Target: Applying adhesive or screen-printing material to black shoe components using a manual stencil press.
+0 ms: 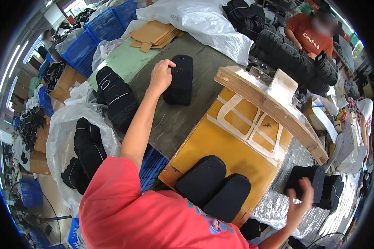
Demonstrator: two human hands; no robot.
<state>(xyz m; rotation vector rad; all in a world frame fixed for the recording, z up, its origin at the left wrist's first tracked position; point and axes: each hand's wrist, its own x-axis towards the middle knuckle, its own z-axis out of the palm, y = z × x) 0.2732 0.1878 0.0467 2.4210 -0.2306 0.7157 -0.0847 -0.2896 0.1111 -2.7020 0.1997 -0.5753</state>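
Note:
On the dark tabletop stands a stack of black insole-shaped pieces [183, 76]. My left hand [161, 76] is at its left edge, fingers curled and closed at the top piece; the thumb is hardly visible. My right hand [301, 201] is open at the lower right, thumb and fingers apart, slightly blurred. It is beside another stack of black pieces [305, 178], with nothing seen in its grasp. Two black insoles, a left one [203, 178] and a right one [230, 195], lie side by side on the yellow board [187, 153] before me.
A wooden beam [274, 110] crosses above the board's far side, over pale frame outlines [237, 114]. Black bundles [118, 99] and an open plastic sack [60, 141] are at left. Cardboard pieces [156, 33] and a white sack [195, 16] lie beyond; a person [311, 35] sits far right.

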